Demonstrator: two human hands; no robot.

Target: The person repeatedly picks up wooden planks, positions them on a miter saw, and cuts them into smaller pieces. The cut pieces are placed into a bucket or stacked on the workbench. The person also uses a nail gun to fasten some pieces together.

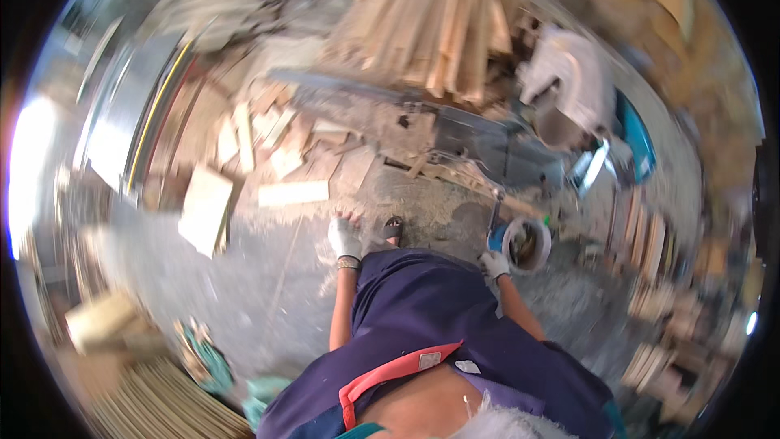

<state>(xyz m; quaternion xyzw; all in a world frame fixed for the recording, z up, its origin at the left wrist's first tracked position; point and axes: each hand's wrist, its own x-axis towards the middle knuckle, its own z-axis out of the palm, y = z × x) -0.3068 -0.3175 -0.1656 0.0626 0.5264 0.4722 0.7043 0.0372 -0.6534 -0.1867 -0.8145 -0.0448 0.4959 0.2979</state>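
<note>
Your left hand [345,237], in a pale glove that leaves the fingertips bare, hangs over the grey floor [260,276] with its fingers loosely extended, so its grip looks open; a patterned band [348,262] circles that wrist; your right hand [494,265], gloved too, is on the other side of your dark blue garment [422,293], just beside a pale round bucket [546,245]; a blue object [496,237] sits between that hand and the bucket's left side, and the blur leaves you unable to tell whether your right fingers are closed on it or only near it; the bucket stands to your right, its top open, with dark contents too blurred to name; a dark sandal [395,224] shows ahead of your garment, to the right of your left hand; beyond that hand a pale rectangular board [294,193] lies among scattered wood offcuts, with a larger pale board [205,207] farther left; long planks [422,16] are heaped well ahead, and a teal basin [637,142] lies at far right.
</note>
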